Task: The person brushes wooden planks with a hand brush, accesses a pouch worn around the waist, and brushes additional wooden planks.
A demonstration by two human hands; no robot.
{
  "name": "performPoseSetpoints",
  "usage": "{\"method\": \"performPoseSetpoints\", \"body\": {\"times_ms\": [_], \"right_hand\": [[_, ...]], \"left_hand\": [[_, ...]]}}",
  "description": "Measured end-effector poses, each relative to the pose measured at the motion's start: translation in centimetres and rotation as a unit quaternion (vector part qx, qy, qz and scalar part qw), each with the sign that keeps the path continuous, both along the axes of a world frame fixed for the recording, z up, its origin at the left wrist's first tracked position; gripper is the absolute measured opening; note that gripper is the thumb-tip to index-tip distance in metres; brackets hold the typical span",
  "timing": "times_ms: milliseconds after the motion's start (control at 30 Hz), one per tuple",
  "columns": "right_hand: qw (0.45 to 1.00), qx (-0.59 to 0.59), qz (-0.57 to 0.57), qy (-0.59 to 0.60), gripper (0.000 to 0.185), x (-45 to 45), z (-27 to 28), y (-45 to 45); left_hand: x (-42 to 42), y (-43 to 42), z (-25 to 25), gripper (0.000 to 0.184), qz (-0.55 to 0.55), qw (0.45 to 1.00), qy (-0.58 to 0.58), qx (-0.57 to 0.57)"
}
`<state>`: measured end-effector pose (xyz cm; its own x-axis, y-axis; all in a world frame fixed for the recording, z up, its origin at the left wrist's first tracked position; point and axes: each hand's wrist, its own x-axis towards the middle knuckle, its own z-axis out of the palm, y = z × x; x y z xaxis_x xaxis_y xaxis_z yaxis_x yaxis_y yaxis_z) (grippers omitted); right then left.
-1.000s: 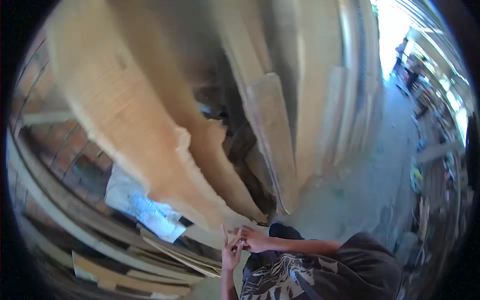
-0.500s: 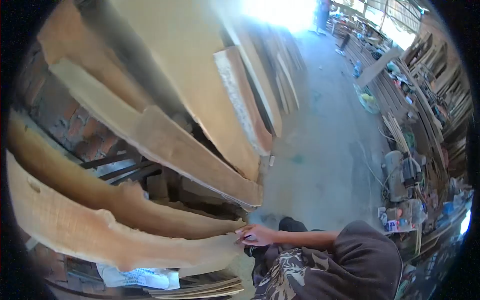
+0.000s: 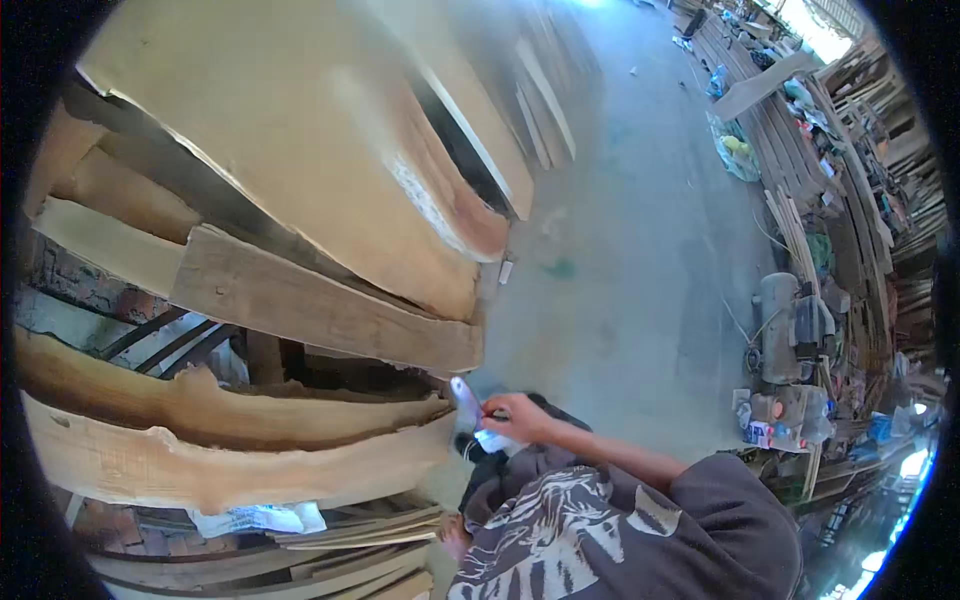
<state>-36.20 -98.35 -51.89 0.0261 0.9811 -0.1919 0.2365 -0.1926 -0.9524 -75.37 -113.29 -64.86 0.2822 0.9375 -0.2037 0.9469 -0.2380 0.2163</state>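
My right hand [image 3: 518,417] is closed, with the thumb and fingers pinched together in front of my dark printed shirt. From it stands a pale, shiny flat thing with a rounded end [image 3: 463,399]; its kind is not clear. A light bluish-white piece [image 3: 492,440] shows just below the fingers. Close to the left are the ends of a long wavy-edged wooden slab [image 3: 260,468] and a second slab [image 3: 270,418] behind it. Low down beside the shirt, what looks like my left hand [image 3: 456,536] shows in part near stacked thin boards [image 3: 370,530]; its fingers are unclear.
Large wooden slabs [image 3: 290,130] lean on the left, with a brown plank [image 3: 330,300] before them. The concrete floor [image 3: 620,270] runs ahead. On the right are a grey cylinder [image 3: 778,330], plastic bottles [image 3: 790,415] and piled wood. A white bag [image 3: 260,519] lies below the slab.
My right hand has left the slab's end and moved up and right, and the pale flat thing now shows in it. The view has tilted downward.
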Motion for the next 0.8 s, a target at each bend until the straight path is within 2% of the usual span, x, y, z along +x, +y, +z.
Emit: {"method": "performPoseSetpoints", "body": {"times_ms": [33,100,167,233,300,367,400,467,500,567,600,667,767,800], "right_hand": [[1.0,-0.001,-0.013,0.003,0.022,1.0,0.6,-0.2],[0.998,-0.018,-0.035,0.039,0.023,3.3,1.6,-0.2],[0.994,-0.065,-0.068,0.057,0.023,5.3,3.8,-0.3],[0.991,0.035,-0.125,0.046,0.023,6.6,2.9,-0.6],[0.985,0.034,-0.169,-0.005,0.02,8.2,2.8,-1.2],[0.984,0.045,-0.173,0.018,0.021,9.7,5.5,-1.2],[0.98,0.029,-0.182,0.07,0.021,10.3,5.7,-1.1],[0.963,-0.017,-0.203,0.174,0.021,11.0,5.8,-1.6],[0.971,-0.025,-0.193,0.14,0.02,11.4,5.7,-1.7],[0.982,-0.041,-0.172,0.068,0.019,12.0,5.8,-2.1],[0.982,-0.068,-0.154,0.09,0.015,12.0,6.5,-1.7],[0.988,-0.064,-0.068,0.12,0.017,11.4,6.6,-1.0],[0.99,-0.075,0.045,0.113,0.026,10.5,7.8,-0.2],[0.988,-0.081,0.08,0.102,0.03,9.9,8.5,0.2]], "left_hand": [[-0.3,0.2,-1.1,0.029,-0.07,0.982,0.022,0.171],[2.3,2.8,1.7,0.026,0.024,0.999,0.032,0.032],[4.0,4.5,5.9,0.027,-0.061,0.996,-0.029,0.059],[5.9,5.5,10.2,0.032,0.022,0.994,-0.101,-0.02],[5.2,5.4,11.0,0.032,-0.025,0.99,-0.136,0.022],[6.1,5.2,15.2,0.03,0.037,0.984,-0.173,0.013],[6.5,6.4,16.4,0.029,0.062,0.979,-0.194,0.019],[4.2,7.6,16.8,0.028,0.114,0.968,-0.213,-0.071],[2.9,8.1,17.2,0.028,0.141,0.957,-0.223,-0.117],[3.1,10.7,22.3,0.031,0.231,0.915,-0.211,-0.255],[3.3,12.3,24.5,0.033,0.272,0.884,-0.207,-0.318],[2.8,13.9,25.6,0.042,0.227,0.892,-0.228,-0.319],[4.8,16.0,30.0,0.052,0.196,0.904,-0.292,-0.243],[5.1,17.0,31.5,0.067,0.185,0.906,-0.249,-0.287]]}}
